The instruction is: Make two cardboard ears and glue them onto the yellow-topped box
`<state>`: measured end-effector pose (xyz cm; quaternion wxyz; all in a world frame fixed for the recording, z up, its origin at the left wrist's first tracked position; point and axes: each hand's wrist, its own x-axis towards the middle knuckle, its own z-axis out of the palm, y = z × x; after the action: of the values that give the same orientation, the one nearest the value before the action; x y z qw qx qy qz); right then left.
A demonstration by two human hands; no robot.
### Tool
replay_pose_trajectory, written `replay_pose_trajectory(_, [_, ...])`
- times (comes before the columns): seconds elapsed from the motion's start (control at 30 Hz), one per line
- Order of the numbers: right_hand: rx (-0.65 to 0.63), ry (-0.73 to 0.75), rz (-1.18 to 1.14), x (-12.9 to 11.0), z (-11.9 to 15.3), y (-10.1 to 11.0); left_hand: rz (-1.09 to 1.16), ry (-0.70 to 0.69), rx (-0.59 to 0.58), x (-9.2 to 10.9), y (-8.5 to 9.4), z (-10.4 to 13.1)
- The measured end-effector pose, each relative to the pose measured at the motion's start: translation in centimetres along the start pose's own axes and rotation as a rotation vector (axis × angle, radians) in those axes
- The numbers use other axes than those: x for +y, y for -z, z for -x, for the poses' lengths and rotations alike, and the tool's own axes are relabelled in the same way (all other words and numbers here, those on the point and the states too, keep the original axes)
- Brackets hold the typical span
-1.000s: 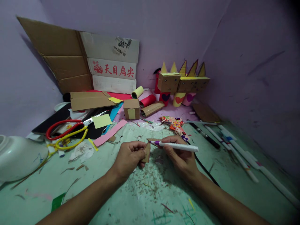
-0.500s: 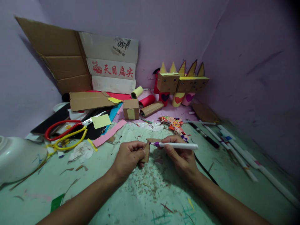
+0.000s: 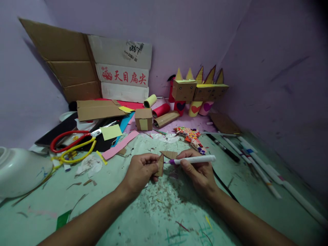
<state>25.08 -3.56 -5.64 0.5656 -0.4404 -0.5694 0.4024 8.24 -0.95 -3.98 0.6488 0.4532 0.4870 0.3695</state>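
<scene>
Two bare hands meet above a littered green worktop (image 3: pixel 110 212). The L hand (image 3: pixel 142 171) has thumb & fingers clamped on a small, pointed cardbd piece (image 3: pixel 160 166), its tip up; the R hand (image 3: pixel 198 171) grips a white marker (image 3: pixel 193 159) w/ a purple collar, held nearly level, nib at the piece's R edge, though contact is too fine to tell. Just behind, a second cardbd wedge (image 3: pixel 169 154) lies btwn the hands, nr the R fingertips.

At L, scissors (image 3: pixel 96 133) w/ red & yellow handles lie nr a pink strip (image 3: pixel 123 145), a pale-green paper (image 3: pixel 111 132) over their blades. Farther back sit a small cardbd box (image 3: pixel 143 119) and, at R, box-headed figures (image 3: pixel 184 89) w/ yellow spikes & heart-marked tubes. An opened carton (image 3: pixel 123 75) w/ red Chinese lettering leans against the purple wall (image 3: pixel 169 27). A patterned scrap (image 3: pixel 191 134) lies beyond the R hand; a black pen (image 3: pixel 225 148) lies farther R.
</scene>
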Motion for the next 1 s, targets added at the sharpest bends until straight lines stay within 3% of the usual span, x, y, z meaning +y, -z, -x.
replay_pose_trajectory(1.0, [0.015, -0.020, -0.038, -0.23, 0.02, 0.03, 0.022, 0.007, 0.005, 0.13, -0.14, -0.07])
